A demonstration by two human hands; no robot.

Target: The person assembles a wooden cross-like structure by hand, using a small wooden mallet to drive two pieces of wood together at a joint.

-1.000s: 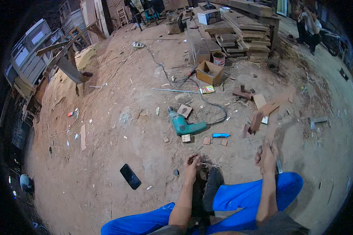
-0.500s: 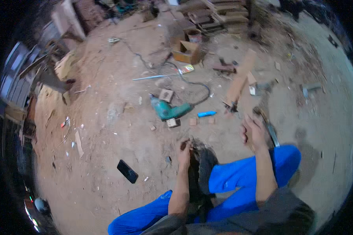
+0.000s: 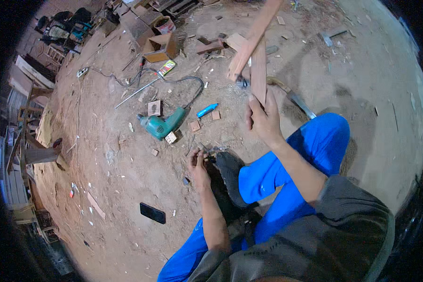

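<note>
My right hand (image 3: 266,120) is closed around the lower end of a flat wooden strip (image 3: 258,70), which points away from me. Behind the strip's upper part, a longer reddish board (image 3: 256,35) crosses at a slant. My left hand (image 3: 199,173) is low by the toe of my dark shoe (image 3: 230,176), fingertips pinched together; what is between them, if anything, is too small to make out. Beyond that hand lie a green power drill (image 3: 163,124), a blue marker (image 3: 207,110) and small wooden blocks (image 3: 195,126).
Right of my right hand lies a curved tool with a metal end (image 3: 296,99). A black smartphone (image 3: 152,213) rests on the dirt at left. Farther off are an open wooden box (image 3: 160,48), a bucket (image 3: 164,25), a thin metal rod (image 3: 136,93), the drill's cord and a hammer (image 3: 332,37).
My view has turned, so the scene sits differently. The wooden strip now shows plainly in my right hand, lifted and pointing away. My left hand stays low by the shoe.
</note>
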